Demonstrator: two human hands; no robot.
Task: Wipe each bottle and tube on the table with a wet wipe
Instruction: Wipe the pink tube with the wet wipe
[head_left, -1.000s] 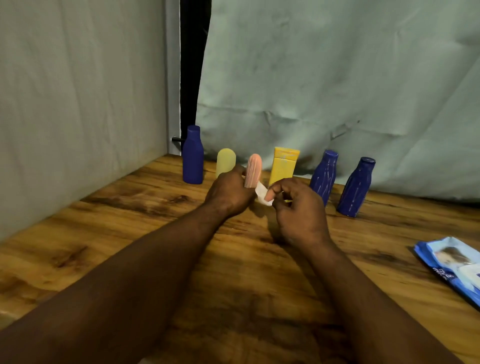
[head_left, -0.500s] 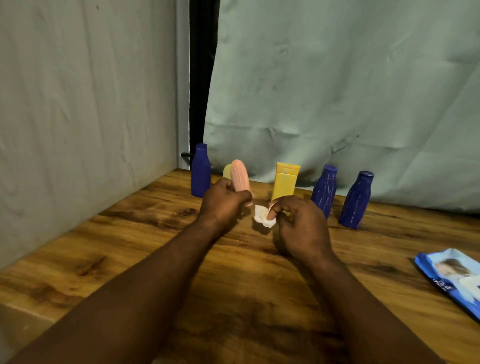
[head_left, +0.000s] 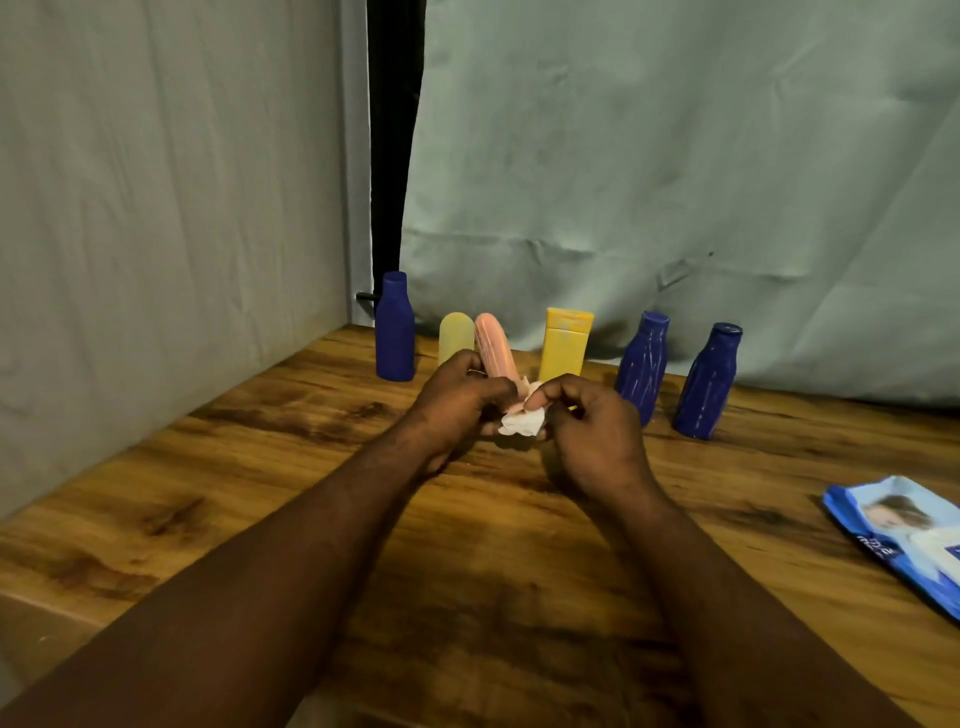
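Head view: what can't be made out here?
All in the head view:
pink tube: lower end hidden inside the left hand.
wet wipe: partly covered by the right hand, so its full extent is unclear.
pale yellow tube: base hidden behind the left hand.
wipes pack: cut off by the right edge, print blurred.

Table (head_left: 260, 493): wood-grain top, smooth, faint sheen. Backdrop (head_left: 675, 156): matt cloth, creased; far-left blue bottle (head_left: 395, 332): smooth matt plastic; pink tube (head_left: 493, 343): matt plastic look, fine lengthwise streaks. Wipe (head_left: 522, 422): soft, crumpled, matt; wipes pack (head_left: 904, 535): glossy printed plastic film.
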